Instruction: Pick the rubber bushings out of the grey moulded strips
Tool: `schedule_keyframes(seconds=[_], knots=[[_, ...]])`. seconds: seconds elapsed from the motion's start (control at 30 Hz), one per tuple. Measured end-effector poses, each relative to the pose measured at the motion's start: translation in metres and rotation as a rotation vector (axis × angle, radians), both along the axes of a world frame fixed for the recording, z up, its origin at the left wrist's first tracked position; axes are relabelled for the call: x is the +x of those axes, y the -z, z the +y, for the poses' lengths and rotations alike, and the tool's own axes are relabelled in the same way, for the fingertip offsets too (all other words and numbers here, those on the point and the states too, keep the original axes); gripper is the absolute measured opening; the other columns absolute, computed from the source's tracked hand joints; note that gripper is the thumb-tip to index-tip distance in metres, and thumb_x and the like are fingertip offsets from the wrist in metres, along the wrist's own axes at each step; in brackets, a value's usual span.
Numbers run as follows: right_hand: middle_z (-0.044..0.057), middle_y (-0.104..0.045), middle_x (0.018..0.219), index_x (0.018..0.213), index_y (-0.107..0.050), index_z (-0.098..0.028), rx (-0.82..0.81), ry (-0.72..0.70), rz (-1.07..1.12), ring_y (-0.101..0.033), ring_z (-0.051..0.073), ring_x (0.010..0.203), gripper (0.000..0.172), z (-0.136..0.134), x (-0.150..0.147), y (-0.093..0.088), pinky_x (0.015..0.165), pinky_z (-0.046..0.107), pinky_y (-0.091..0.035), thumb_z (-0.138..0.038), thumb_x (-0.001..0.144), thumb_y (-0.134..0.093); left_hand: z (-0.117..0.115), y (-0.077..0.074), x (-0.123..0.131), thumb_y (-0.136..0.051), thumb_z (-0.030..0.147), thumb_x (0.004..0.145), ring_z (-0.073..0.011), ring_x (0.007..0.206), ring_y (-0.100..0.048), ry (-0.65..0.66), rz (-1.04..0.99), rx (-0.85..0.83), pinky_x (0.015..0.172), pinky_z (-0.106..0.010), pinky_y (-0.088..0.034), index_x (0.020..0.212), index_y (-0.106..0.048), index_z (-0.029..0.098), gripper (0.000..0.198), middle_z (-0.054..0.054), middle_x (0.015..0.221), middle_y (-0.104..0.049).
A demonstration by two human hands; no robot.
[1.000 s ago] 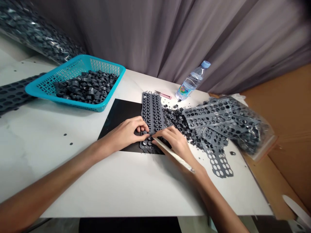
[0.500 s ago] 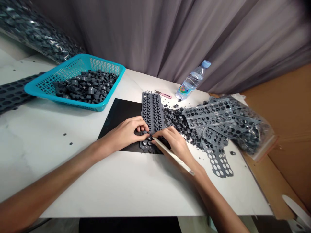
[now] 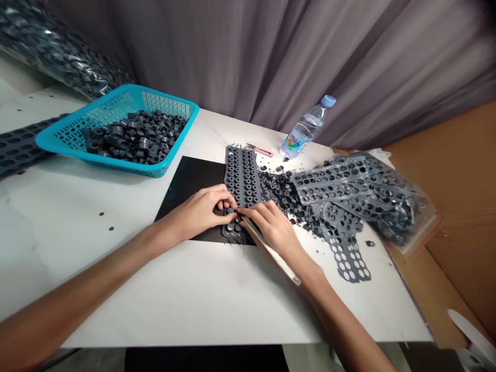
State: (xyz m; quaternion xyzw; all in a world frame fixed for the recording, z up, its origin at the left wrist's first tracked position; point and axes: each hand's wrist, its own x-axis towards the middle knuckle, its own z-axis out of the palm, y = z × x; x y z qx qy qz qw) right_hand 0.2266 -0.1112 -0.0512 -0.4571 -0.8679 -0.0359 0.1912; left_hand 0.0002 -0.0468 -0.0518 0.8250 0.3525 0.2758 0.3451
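Note:
A dark grey moulded rubber sheet (image 3: 242,173) with rows of small round parts lies upright in the view on a black mat (image 3: 194,181). At its near end my left hand (image 3: 207,209) is closed, thumb and forefinger pinching the sheet's edge beside a few round parts. My right hand (image 3: 271,222) meets it from the right, its fingertips at the same spot. Between its fingers is a long thin whitish stick-like tool (image 3: 273,251), slanting down to the right. The tool's tip is hidden by the fingers.
A blue basket (image 3: 116,159) of loose grey rubber rings stands at the left. Right of the sheet lie loose dark bits (image 3: 284,191), punched-out sheets (image 3: 351,258) and a plastic bag (image 3: 403,212). Pink snips (image 3: 263,151) and a water bottle (image 3: 306,129) are behind.
My right hand has shifted slightly left and flattened over the sheet, and the whitish tool has swung a little left and down with it. My left hand stays in place.

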Motion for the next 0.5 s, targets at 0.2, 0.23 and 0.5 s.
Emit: schedule_keyframes(seconds=[0.2,0.23,0.5], knots=[[0.013,-0.070,0.109,0.124,-0.062,-0.017,0.092,0.092,-0.084,-0.055,0.029,0.098,0.024,-0.004,-0.013,0.001,0.086,0.043,-0.045,-0.031,0.109,-0.049,0.001,0.000,-0.001,-0.070,0.032,0.091,-0.0164,0.083,-0.062,0.014,0.051,0.029,0.075,-0.029,-0.050,0.094,-0.070,0.022,0.011,0.000,0.094,-0.064],[0.014,-0.069,0.110,0.126,-0.061,-0.016,0.109,0.133,-0.070,-0.054,0.030,0.098,0.025,-0.004,-0.013,0.000,0.085,0.043,-0.045,-0.030,0.110,-0.047,0.001,0.001,-0.001,-0.070,0.033,0.091,-0.0166,0.084,-0.062,0.021,0.060,0.033,0.076,-0.029,-0.050,0.095,-0.070,0.022,0.011,0.000,0.094,-0.064],[0.014,-0.064,0.105,0.123,-0.059,-0.018,0.095,0.452,0.136,-0.052,0.030,0.096,0.030,0.001,0.024,-0.010,0.088,0.047,-0.047,-0.038,0.110,-0.042,-0.005,-0.007,-0.007,-0.067,0.038,0.096,-0.0169,0.086,-0.063,0.045,0.036,-0.042,0.080,-0.031,-0.052,0.101,-0.071,0.022,0.017,-0.002,0.100,-0.064]])
